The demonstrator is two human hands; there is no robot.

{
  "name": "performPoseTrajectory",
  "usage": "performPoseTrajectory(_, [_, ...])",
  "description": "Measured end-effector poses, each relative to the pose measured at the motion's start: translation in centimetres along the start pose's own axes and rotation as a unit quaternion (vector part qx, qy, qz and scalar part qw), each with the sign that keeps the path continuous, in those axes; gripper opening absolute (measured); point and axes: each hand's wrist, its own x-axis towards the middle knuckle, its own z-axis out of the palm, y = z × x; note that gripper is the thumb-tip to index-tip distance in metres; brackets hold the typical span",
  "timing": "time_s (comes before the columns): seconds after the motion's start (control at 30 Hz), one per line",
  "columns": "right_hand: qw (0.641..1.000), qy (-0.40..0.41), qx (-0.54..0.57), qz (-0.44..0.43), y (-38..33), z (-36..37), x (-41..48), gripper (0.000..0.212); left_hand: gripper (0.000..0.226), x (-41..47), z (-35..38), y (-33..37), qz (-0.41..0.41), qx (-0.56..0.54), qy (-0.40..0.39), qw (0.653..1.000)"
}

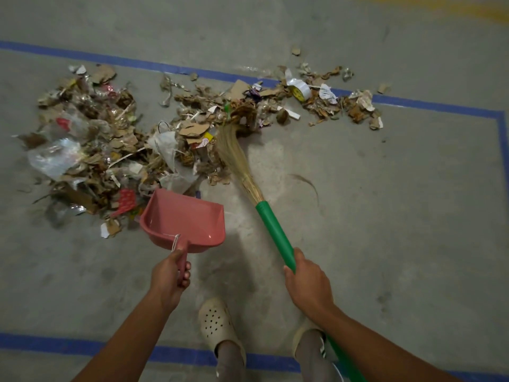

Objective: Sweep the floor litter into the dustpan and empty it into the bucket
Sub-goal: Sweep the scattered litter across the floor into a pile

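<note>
A pink dustpan (184,216) sits low at the near edge of the litter, its mouth toward the pile and nothing in it. My left hand (170,274) grips its handle. My right hand (308,285) holds the green handle of a grass broom (271,230), whose straw head (234,144) lies in the litter to the right of the pan. The litter (110,139) is torn cardboard, plastic wrap and paper spread across the concrete floor, with a thinner patch (330,97) at the right that includes a tape roll (300,91). No bucket is in view.
Blue tape lines (440,104) mark a rectangle on the floor, one behind the litter and one (55,344) near my feet. My feet in pale clogs (217,323) stand just behind the dustpan. Bare concrete lies at the right.
</note>
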Motion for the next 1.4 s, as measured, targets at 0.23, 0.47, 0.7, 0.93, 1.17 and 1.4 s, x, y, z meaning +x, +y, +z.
performPoseTrajectory(0.23, [0.998, 0.031, 0.036, -0.028, 4.5, -2.1, -0.9, 0.057, 0.016, -1.4, 3.3, -0.8, 0.002, 0.015, 0.01, 1.0])
performPoseTrajectory(0.47, [0.994, 0.056, 0.087, -0.025, 8.5, -5.3, 1.0, 0.054, 0.014, -3.1, 9.3, -1.9, 0.002, 0.028, 0.003, 1.0])
performPoseTrajectory(0.7, [0.987, 0.069, 0.144, 0.016, 12.9, -10.7, 1.4, 0.045, 0.016, -6.3, 16.6, -3.1, 0.005, 0.057, -0.007, 0.998])
performPoseTrajectory(0.93, [0.969, 0.075, 0.196, 0.128, 18.3, -17.6, 4.0, 0.024, 0.017, -8.4, 25.9, -1.6, 0.004, 0.072, -0.039, 0.997])
performPoseTrajectory(1.17, [0.951, 0.109, 0.212, 0.199, 22.6, -22.3, 8.6, 0.022, 0.017, -7.3, 34.5, 0.4, 0.008, 0.088, -0.078, 0.993])
performPoseTrajectory(1.4, [0.939, 0.118, 0.201, 0.254, 25.0, -26.0, 13.6, 0.023, 0.018, -4.7, 39.6, 4.4, -0.01, 0.091, -0.071, 0.993])
